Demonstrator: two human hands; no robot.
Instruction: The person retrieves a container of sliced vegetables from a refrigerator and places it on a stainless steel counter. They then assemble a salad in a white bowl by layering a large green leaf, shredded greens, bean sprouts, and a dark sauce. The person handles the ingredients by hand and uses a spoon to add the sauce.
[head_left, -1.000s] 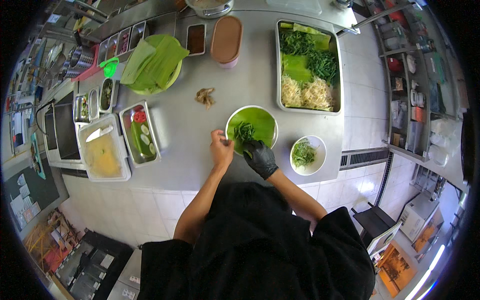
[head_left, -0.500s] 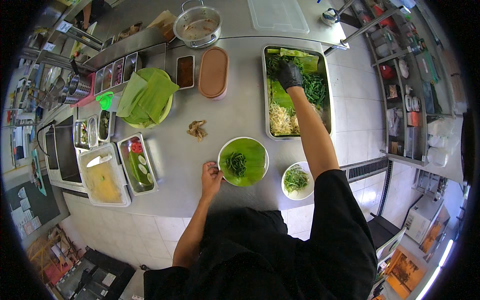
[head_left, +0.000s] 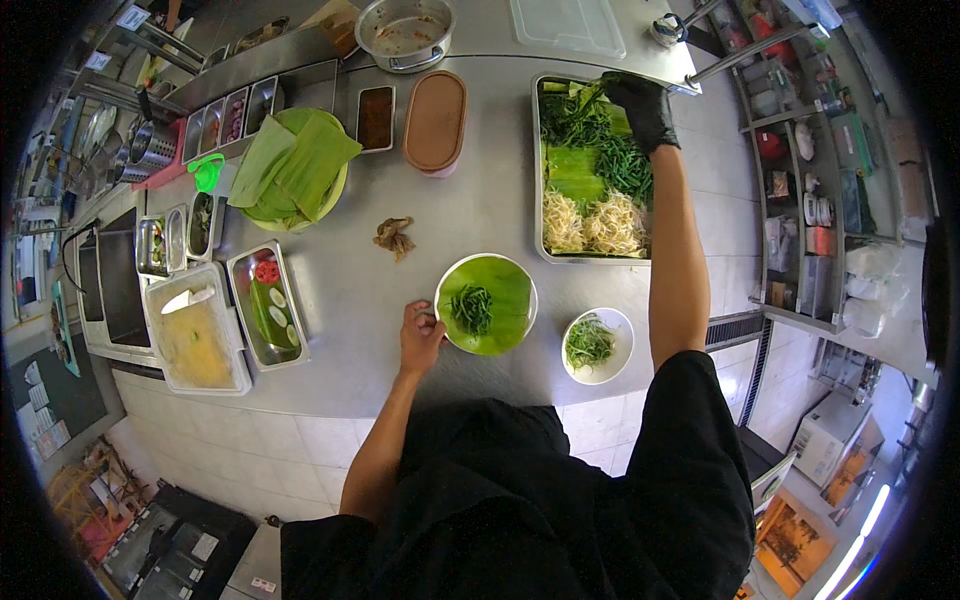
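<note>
A round white dish [head_left: 534, 322] lined with banana leaf [head_left: 512, 290] carries a small heap of dark green cooked vegetables [head_left: 471, 310]. My bare left hand [head_left: 421, 337] pinches its left rim. At the far right corner of a steel tray [head_left: 540, 215], my right hand [head_left: 642, 108], in a black glove, has its fingers closed beside the leaf lining and the greens. What they grip is hidden. Inside the tray lie chopped greens [head_left: 625, 165], leafy greens [head_left: 570, 122] and bean sprouts [head_left: 613, 224].
A white bowl of shredded greens [head_left: 590, 342] stands near right. Left are cut banana leaves [head_left: 298, 165], a cucumber-and-tomato tray [head_left: 270, 310] and a lidded yellow-food tub [head_left: 195, 335]. Farther back are a brown-lidded container [head_left: 436, 120], a sauce tray [head_left: 376, 115] and a pot [head_left: 405, 35]. A crumpled brown scrap [head_left: 393, 238] lies mid-table.
My right hand has moved from the leafy greens at the tray's far left to its far right corner. My left hand stays on the dish's rim. The whole view has shifted slightly.
</note>
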